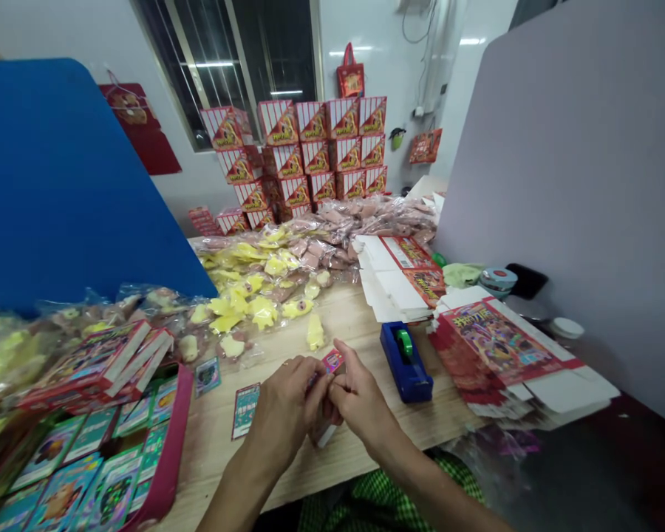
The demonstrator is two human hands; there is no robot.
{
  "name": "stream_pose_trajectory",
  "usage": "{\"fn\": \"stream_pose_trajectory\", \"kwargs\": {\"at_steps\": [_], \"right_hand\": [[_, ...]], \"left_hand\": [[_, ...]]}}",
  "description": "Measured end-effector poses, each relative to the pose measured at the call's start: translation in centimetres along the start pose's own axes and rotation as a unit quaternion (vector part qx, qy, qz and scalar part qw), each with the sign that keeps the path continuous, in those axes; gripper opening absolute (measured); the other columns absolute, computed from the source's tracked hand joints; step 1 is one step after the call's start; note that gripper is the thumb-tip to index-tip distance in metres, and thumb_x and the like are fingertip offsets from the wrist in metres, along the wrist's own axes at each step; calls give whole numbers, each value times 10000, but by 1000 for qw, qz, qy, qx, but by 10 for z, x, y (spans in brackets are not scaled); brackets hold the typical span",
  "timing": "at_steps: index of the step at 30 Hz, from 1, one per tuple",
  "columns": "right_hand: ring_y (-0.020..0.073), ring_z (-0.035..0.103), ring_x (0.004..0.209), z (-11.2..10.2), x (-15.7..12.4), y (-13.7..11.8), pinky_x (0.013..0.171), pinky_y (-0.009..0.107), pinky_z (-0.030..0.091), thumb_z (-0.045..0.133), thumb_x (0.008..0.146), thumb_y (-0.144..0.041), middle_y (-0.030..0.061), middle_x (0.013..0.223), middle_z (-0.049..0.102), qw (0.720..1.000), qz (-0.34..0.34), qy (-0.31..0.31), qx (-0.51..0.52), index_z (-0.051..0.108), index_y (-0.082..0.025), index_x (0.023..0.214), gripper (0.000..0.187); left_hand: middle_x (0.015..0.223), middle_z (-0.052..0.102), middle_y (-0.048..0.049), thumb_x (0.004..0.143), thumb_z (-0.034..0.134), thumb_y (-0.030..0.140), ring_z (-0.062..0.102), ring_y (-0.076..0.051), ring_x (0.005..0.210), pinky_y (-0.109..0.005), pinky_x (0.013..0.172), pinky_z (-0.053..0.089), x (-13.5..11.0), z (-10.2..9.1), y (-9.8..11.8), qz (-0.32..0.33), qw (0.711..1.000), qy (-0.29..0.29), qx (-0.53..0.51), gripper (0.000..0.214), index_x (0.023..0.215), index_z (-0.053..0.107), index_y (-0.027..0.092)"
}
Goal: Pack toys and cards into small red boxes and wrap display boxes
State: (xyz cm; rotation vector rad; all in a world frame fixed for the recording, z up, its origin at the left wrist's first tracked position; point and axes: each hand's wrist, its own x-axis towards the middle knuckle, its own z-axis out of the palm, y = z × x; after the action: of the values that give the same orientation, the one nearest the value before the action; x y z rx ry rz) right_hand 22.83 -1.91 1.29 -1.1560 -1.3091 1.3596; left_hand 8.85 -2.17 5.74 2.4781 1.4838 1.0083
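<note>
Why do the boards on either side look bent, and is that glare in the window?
Head view: the wide lens bows the blue board and grey panel at the edges; light streaks glare on the dark window; shadows soft; left hand and right hand, pinching a small pink packet, look sharp; the lower right corner is dim.

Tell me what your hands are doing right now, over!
Left hand and right hand together, both pinching small pink printed card packet. Blue plastic tape dispenser just right, apart. Teal printed card lying flat at left.

Small packing workshop, stacked red cartons (315,151), flat unfolded boxes (402,277), bagged toys (288,258) heaped on a wooden table (366,310)
</note>
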Motion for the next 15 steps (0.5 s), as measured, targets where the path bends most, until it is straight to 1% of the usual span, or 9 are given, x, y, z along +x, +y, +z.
{"fn": "stream_pose_trajectory", "kwargs": {"at_steps": [2,4,6,7,9,10,11,12,15], "right_hand": [[154,552,496,-3,1,8,526,255,430,519,777,-172,-79,558,575,999,16,2,-41,253,-116,1575,843],[153,554,493,-10,2,15,534,251,431,500,762,-133,-77,561,590,994,34,5,-100,263,-109,1570,842],[154,565,516,-22,3,15,543,244,426,474,763,-101,-58,583,624,984,33,5,-176,353,-97,1530,776],[155,579,541,-29,4,12,553,242,427,462,776,-89,-37,611,650,976,24,5,-218,427,-93,1488,714],[159,619,607,-44,10,0,587,242,439,442,818,-75,15,698,709,949,2,3,-317,562,-94,1386,581],[162,641,645,-51,14,-8,612,242,449,436,840,-73,38,747,732,932,-4,3,-362,606,-97,1345,533],[166,663,686,-56,21,-16,643,243,460,430,860,-73,56,793,748,917,-7,3,-399,635,-102,1317,502],[173,682,730,-60,28,-24,678,247,470,430,874,-76,71,836,760,903,-7,3,-429,655,-105,1297,479],[211,714,913,-62,56,-41,805,272,483,467,890,-103,110,990,776,880,-18,0,-475,703,-127,1233,417]], "left_hand": [[788,713,-12,955,543,266,680,-172,722,-254,648,504,-4,2,-6,15,999,38,18,169,849,668,228],[811,734,-18,964,543,331,694,-170,718,-251,663,524,-13,0,-18,-25,995,94,9,183,898,679,228],[828,754,-18,950,555,427,709,-172,696,-246,645,537,-26,-1,-33,-132,977,165,-11,232,951,675,229],[814,757,-17,936,550,472,712,-179,673,-248,612,537,-34,-1,-41,-198,962,185,-16,271,960,669,230],[786,755,-27,906,522,531,718,-210,646,-272,551,533,-51,4,-53,-304,937,170,-6,331,948,656,232],[807,758,-44,900,499,536,728,-233,669,-294,548,541,-59,9,-57,-329,933,148,10,346,947,651,228],[855,762,-68,897,485,528,741,-259,722,-325,574,561,-66,15,-60,-330,935,124,31,351,955,647,222],[924,763,-94,896,484,514,750,-284,804,-361,632,587,-71,21,-62,-309,944,104,52,349,976,646,216],[1152,733,-136,887,556,427,709,-315,1079,-451,891,591,-79,42,-65,-158,982,66,85,290,1061,655,216]]}}
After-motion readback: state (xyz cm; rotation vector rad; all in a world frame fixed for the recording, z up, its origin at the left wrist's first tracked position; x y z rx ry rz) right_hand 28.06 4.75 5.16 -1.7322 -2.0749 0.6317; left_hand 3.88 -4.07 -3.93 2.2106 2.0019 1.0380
